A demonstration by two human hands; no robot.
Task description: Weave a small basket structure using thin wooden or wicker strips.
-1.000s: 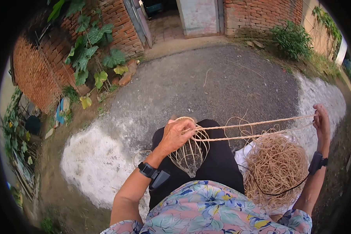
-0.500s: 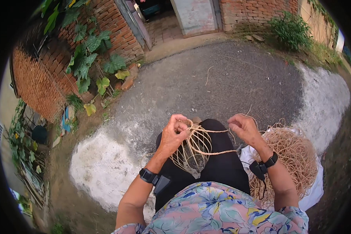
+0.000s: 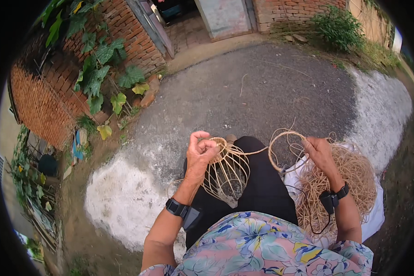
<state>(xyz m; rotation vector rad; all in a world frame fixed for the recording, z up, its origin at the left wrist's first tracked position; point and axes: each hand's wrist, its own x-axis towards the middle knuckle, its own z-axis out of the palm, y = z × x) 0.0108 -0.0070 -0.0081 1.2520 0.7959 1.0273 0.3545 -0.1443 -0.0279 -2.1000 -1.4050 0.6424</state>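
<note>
Between my thighs sits a small cage-like wicker frame (image 3: 231, 172) of thin pale ribs, its tightly woven end facing away from me. My left hand (image 3: 199, 158) is closed on that woven end, with the thumb and fingers pinching its edge. From there a tan twisted cord (image 3: 269, 154) runs right and curls into a loose loop. Out to the right, my right hand (image 3: 321, 154) pinches this cord between thumb and fingers, above the heap of cord. The fingertips of the right hand are partly hidden.
A big tangled heap of tan cord (image 3: 354, 179) lies on a white sack (image 3: 376, 216) to my right. Dark paving (image 3: 207, 106) stretches ahead to an open doorway (image 3: 186, 34) in a brick wall. Leafy vines (image 3: 96, 76) climb at the left.
My right hand has moved right and pulled the cord, which now forms a loop beside it. The lower strand across my right thigh is gone. My left hand has shifted slightly left.
</note>
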